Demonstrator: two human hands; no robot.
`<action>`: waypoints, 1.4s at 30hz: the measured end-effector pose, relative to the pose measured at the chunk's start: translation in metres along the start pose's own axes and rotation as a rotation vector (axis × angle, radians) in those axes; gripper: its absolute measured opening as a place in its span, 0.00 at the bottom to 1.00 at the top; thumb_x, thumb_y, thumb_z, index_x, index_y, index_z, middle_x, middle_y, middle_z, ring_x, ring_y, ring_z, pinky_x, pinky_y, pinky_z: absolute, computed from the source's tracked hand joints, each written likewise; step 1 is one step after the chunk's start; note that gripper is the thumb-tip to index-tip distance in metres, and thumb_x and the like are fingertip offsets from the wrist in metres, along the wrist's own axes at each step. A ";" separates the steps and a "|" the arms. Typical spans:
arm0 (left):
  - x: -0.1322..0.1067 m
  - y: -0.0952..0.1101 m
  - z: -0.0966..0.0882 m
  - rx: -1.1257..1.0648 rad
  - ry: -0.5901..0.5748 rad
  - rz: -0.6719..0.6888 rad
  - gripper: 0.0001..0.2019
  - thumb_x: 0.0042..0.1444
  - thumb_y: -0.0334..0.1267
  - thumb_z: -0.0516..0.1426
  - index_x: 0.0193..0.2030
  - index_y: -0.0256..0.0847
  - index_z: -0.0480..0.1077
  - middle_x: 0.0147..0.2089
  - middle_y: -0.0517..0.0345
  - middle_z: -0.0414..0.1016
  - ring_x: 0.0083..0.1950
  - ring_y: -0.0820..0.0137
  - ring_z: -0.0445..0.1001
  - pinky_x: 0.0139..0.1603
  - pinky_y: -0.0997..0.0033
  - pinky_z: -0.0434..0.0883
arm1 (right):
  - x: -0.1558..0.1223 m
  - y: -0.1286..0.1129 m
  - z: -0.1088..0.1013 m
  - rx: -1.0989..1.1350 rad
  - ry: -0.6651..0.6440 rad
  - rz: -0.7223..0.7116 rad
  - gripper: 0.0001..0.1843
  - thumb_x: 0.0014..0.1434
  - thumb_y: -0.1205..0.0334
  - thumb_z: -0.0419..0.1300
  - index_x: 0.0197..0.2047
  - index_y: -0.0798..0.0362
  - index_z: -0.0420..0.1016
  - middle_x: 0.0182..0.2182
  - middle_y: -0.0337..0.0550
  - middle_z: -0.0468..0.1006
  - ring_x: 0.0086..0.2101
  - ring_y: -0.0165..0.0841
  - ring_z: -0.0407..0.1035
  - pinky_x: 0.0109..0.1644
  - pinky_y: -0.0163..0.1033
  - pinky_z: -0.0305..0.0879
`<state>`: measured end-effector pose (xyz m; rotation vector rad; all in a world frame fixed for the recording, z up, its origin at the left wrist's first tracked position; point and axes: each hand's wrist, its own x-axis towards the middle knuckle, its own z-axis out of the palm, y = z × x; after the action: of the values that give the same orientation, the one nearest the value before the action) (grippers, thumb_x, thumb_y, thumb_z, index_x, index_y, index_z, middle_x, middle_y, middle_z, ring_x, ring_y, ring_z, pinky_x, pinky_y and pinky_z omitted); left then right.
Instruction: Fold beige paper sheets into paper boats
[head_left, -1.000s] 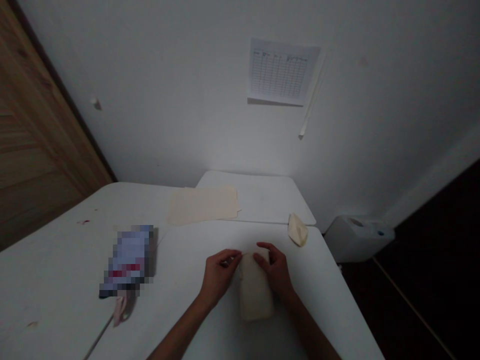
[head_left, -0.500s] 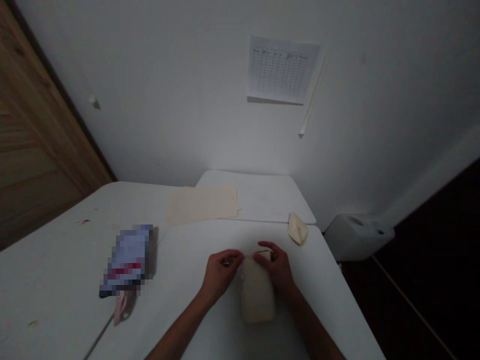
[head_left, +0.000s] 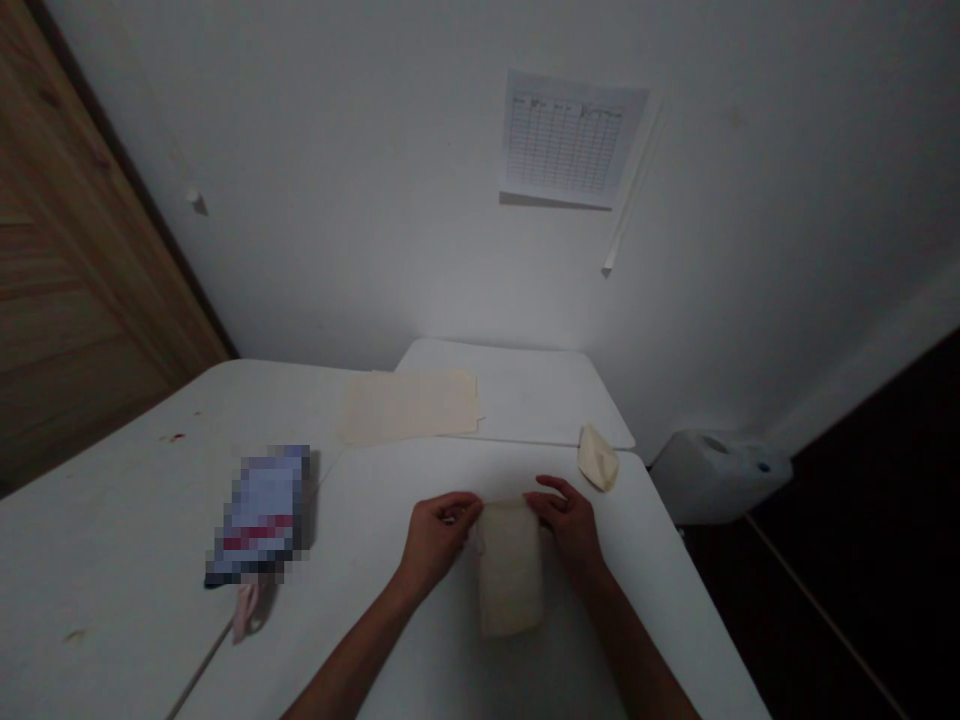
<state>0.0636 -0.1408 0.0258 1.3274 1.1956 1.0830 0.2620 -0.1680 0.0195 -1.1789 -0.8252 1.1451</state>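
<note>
A cream folded sheet (head_left: pixel 511 570) lies lengthwise on the white table (head_left: pixel 390 600) in front of me. My left hand (head_left: pixel 433 540) pinches its far left corner with curled fingers. At the far right corner my right hand (head_left: pixel 571 525) grips the sheet in the same way. Both forearms reach in from the bottom edge of the view.
A flat cream stack of paper (head_left: pixel 409 405) lies further back. A small folded cream piece (head_left: pixel 598 458) sits near the right table edge. A blurred-out blue and red item (head_left: pixel 259 515) lies at left. A white bin (head_left: pixel 716 472) stands past the table on the right.
My right hand has slid from the middle of the sheet's far edge out to its right corner. The view has shifted slightly. The left hand has barely moved.
</note>
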 end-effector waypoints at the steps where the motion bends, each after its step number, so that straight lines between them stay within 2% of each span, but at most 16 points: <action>1: 0.000 0.000 0.000 -0.010 -0.002 -0.006 0.17 0.45 0.49 0.63 0.32 0.34 0.77 0.22 0.57 0.73 0.18 0.77 0.61 0.17 0.77 0.59 | 0.000 0.000 0.000 0.013 -0.001 0.007 0.30 0.42 0.53 0.73 0.47 0.56 0.73 0.34 0.50 0.83 0.34 0.39 0.77 0.40 0.43 0.72; 15: 0.001 0.000 0.000 -0.038 0.002 -0.024 0.16 0.43 0.48 0.64 0.30 0.35 0.78 0.23 0.57 0.73 0.19 0.77 0.61 0.19 0.77 0.57 | 0.000 -0.005 -0.001 0.115 0.005 0.069 0.22 0.39 0.57 0.74 0.39 0.55 0.78 0.30 0.47 0.83 0.29 0.38 0.76 0.37 0.42 0.72; 18: 0.001 0.000 -0.001 -0.057 0.001 -0.034 0.17 0.44 0.49 0.64 0.31 0.35 0.78 0.21 0.60 0.71 0.17 0.78 0.58 0.18 0.78 0.56 | 0.001 -0.005 -0.003 0.078 -0.021 0.018 0.24 0.41 0.55 0.73 0.41 0.55 0.77 0.32 0.47 0.83 0.31 0.38 0.76 0.38 0.42 0.72; 23: 0.001 0.000 -0.004 -0.086 0.020 -0.033 0.17 0.43 0.49 0.64 0.32 0.35 0.77 0.22 0.59 0.71 0.18 0.77 0.60 0.18 0.78 0.56 | 0.002 -0.002 -0.007 0.023 -0.107 -0.006 0.24 0.44 0.53 0.72 0.43 0.54 0.77 0.30 0.44 0.82 0.29 0.34 0.75 0.36 0.40 0.72; 28: 0.001 0.001 -0.004 -0.045 0.016 -0.004 0.16 0.45 0.48 0.63 0.32 0.35 0.77 0.21 0.60 0.71 0.19 0.76 0.61 0.20 0.77 0.59 | 0.002 -0.001 -0.006 -0.061 -0.088 0.026 0.20 0.44 0.49 0.71 0.34 0.56 0.79 0.26 0.43 0.80 0.26 0.33 0.73 0.33 0.38 0.71; 31: 0.002 0.002 -0.004 -0.007 0.022 0.029 0.15 0.45 0.47 0.63 0.31 0.35 0.78 0.24 0.57 0.74 0.23 0.73 0.66 0.23 0.75 0.62 | 0.002 -0.004 -0.004 -0.136 -0.068 0.011 0.19 0.42 0.47 0.71 0.29 0.56 0.79 0.24 0.43 0.79 0.25 0.33 0.72 0.32 0.39 0.70; 35: 0.003 0.002 -0.005 0.018 0.016 0.045 0.14 0.45 0.47 0.63 0.30 0.36 0.78 0.28 0.53 0.77 0.27 0.70 0.70 0.27 0.74 0.65 | 0.002 -0.006 -0.003 -0.170 -0.051 -0.013 0.20 0.40 0.46 0.71 0.27 0.55 0.79 0.22 0.42 0.77 0.24 0.34 0.70 0.30 0.39 0.69; 42: 0.002 0.002 -0.005 0.078 -0.031 0.064 0.13 0.48 0.46 0.61 0.32 0.36 0.79 0.27 0.54 0.77 0.25 0.71 0.68 0.25 0.75 0.63 | 0.001 -0.005 -0.002 -0.133 -0.090 -0.065 0.17 0.44 0.49 0.70 0.28 0.54 0.76 0.22 0.37 0.75 0.24 0.30 0.68 0.29 0.34 0.65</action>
<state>0.0586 -0.1381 0.0281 1.4460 1.1902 1.0660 0.2654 -0.1679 0.0241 -1.2076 -1.0144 1.1100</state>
